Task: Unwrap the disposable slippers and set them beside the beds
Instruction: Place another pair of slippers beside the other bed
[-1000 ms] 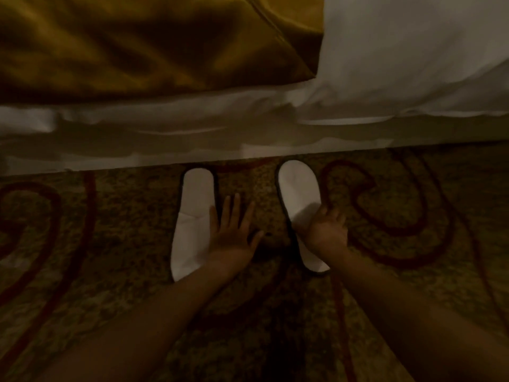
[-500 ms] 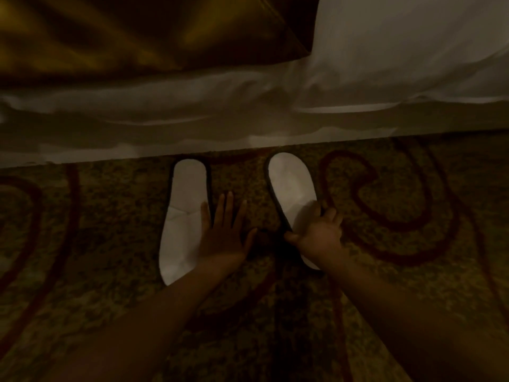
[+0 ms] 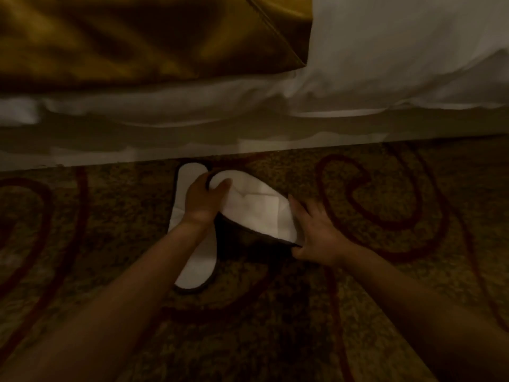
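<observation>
A gold bed runner lies above the swirl-patterned carpet.

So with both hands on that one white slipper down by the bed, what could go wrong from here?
1. The left hand and right hand hold the lifted white fabric slipper with dark sole at opposite ends; pulling could crease or tear it.
2. It overlaps the flat white slipper lying on the patterned carpet, and the left forearm crosses that one, so it may get nudged askew.
3. The white bed skirt hangs close; a toe could slide underneath.
</observation>
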Motion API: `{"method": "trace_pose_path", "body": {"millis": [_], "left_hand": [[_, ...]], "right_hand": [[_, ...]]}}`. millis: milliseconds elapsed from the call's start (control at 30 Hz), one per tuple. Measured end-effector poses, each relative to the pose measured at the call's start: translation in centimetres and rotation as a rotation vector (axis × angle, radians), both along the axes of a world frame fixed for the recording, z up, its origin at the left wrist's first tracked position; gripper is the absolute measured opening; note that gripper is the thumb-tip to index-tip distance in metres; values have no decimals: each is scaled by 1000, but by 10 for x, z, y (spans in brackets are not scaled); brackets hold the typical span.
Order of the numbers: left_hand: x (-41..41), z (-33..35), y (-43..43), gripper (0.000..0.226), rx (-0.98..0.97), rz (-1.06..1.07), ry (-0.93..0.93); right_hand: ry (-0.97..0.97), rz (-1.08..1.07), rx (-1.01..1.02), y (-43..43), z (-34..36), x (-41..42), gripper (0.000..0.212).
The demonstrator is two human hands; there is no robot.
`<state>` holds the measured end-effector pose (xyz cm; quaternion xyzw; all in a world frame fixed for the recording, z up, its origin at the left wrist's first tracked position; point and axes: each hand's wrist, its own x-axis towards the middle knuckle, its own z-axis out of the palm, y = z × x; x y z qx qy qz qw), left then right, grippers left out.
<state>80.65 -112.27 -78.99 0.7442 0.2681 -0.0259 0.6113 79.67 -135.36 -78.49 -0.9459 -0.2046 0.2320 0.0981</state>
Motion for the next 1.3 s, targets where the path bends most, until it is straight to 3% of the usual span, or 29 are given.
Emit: {"method": "trace_pose_path", "body": {"millis": [133,267,367,500,667,767,933,1033,1167,1300], "left_hand": [[-9,9,17,54,-169,71,67],[-31,9,25,50,-494,236,123],[-52,10,19,40,-621,262,127],[-74,6,-4,52,-700,265,132],[-95,-2,-27,48,-681,48,155],[-93,-6,-33,50,-517,-62,175],[-77,-27,-31,53,257,-336,-95],[-57,-46,-17,61,706,-474,-150],[-44,-71,6,68,1103,-488,115],[-50,-88,13,71,1136,-433,190]], "right_hand": [[-160,-38,79,5,16,9,97],[-218,-446,206,30,25,11,76],[-73,-806,283,55,33,6,46],[422,-1085,760,87,34,-15,38],[353,-1123,792,87,23,-19,44],[230,-1086,601,71,19,-11,44],[113,-866,193,40,6,3,34],[167,-824,152,26,0,12,18],[121,-719,62,19,-18,12,41],[-55,-526,-260,24,-42,2,77]]}}
